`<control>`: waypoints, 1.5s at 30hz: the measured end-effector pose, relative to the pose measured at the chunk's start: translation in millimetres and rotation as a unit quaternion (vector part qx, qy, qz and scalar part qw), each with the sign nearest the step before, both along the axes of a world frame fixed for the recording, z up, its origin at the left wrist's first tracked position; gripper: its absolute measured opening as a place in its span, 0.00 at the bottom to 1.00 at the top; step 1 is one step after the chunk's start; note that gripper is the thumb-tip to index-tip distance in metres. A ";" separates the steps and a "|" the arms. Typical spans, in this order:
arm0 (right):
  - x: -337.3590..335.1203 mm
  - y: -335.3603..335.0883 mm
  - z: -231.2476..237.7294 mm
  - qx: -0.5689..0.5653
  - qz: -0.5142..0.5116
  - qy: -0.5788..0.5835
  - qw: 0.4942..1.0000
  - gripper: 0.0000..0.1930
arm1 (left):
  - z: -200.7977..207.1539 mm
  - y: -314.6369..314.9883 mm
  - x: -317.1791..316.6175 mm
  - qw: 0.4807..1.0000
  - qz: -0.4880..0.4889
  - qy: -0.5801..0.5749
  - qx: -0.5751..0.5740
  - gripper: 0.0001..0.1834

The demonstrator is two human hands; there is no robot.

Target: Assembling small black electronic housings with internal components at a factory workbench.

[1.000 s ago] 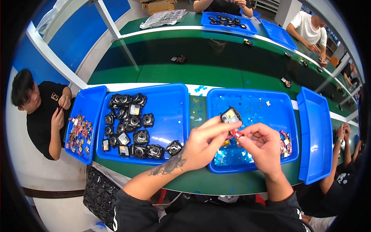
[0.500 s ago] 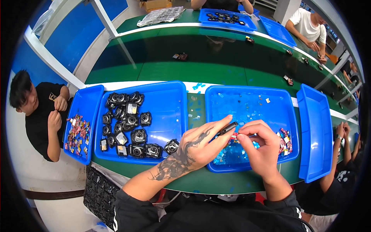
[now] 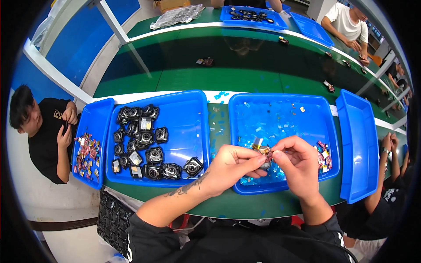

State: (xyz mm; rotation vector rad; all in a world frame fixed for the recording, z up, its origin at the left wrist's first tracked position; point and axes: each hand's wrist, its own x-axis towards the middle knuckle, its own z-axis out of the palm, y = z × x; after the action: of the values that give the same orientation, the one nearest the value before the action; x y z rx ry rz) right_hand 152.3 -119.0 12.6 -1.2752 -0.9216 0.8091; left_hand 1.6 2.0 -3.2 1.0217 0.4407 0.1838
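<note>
Module [image 3: 265, 164] (partly hidden): flap [image 3: 257, 143] points away, axis unclear.

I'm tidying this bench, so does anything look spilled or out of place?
Yes: blue scraps lie on the white rail, and light bits on the green tabletop, between the tray of black watch-like cases and the scrap-strewn tray. They look stray: most scraps lie inside the latter.

The held piece [image 3: 268, 156] is partly reddish, the trays [image 3: 186, 127] blue, the table [image 3: 245, 207] green.
</note>
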 end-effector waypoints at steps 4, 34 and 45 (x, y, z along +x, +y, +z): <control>-5.2 5.6 3.4 -0.002 -0.047 -0.144 0.988 0.10 | -10.1 -8.9 2.4 0.984 0.081 -0.058 0.149 0.12; -21.0 17.5 -21.0 0.038 -0.160 -0.225 0.960 0.17 | -10.4 -16.0 7.3 0.973 0.168 -0.122 0.101 0.21; -8.0 16.4 -16.9 0.000 -0.073 -0.226 0.971 0.23 | -10.9 -19.3 10.7 0.974 0.178 -0.128 0.061 0.23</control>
State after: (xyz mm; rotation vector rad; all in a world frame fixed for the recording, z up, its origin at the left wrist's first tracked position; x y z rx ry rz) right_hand 144.3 -102.6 -4.3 -1.5415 -1.1700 0.4062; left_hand 12.3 -17.3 -14.1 1.0164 0.3771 0.6630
